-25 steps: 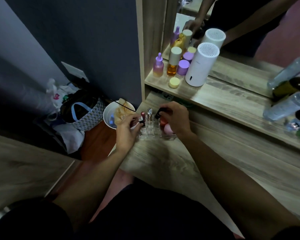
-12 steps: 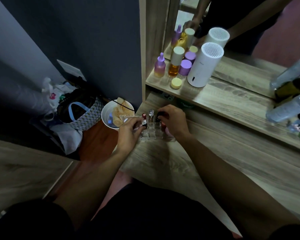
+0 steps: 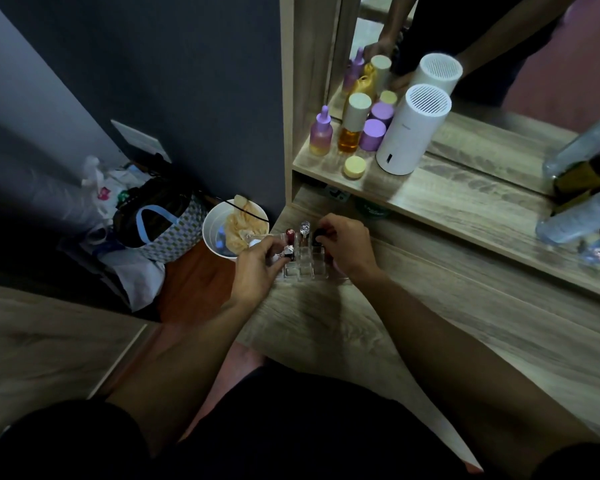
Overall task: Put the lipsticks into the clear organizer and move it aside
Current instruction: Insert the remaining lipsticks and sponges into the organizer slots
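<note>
surface: wood-grain vanity desk, dim light
organizer: clear organizer near desk's left edge, between both hands
left hand: left hand pinches silver-capped lipstick over front-left slot
right hand: right hand curled on black lipstick
risk: edge close; a push tips organizer off
vs earlier: left lipstick sits lower; pink item now hidden

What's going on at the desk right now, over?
Left hand pinching silver-capped lipstick over clear organizer. Right hand on black lipstick. Nothing blocking.
</note>
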